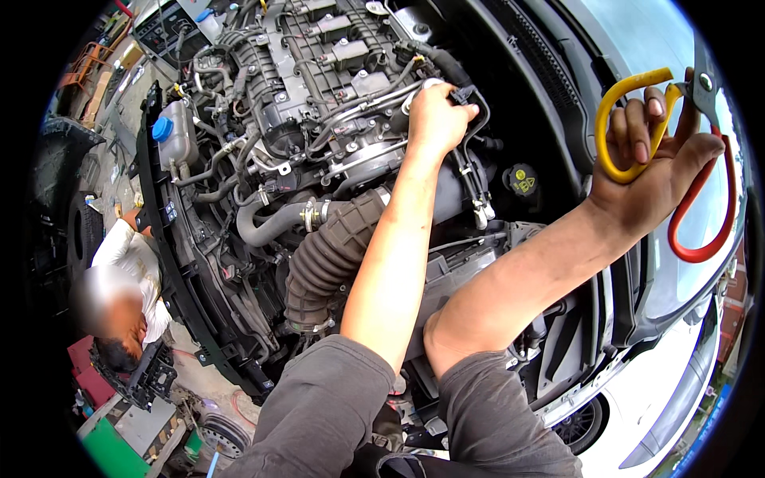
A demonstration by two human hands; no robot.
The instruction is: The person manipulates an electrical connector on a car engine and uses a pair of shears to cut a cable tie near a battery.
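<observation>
Over the rear of the engine (343,95), my left hand (438,123) reaches down with its fingers curled beside metal pipes and a black plastic connector (461,95). What it grips is hidden under the fingers. My right hand (649,155) is raised at the right, near the windscreen, and holds a pair of scissors (704,82). One looped handle is yellow (603,131), the other red (677,233). Its blades point up and are partly cut off by the edge of the view. Below my left forearm runs a ribbed black air hose (323,255).
A coolant tank (177,135) with a blue cap sits at the engine's left. A black fluid cap (522,180) shows right of the pipes. At the far left, another person in a white shirt (131,255) is bent near a tyre (88,219). A white car (657,398) stands lower right.
</observation>
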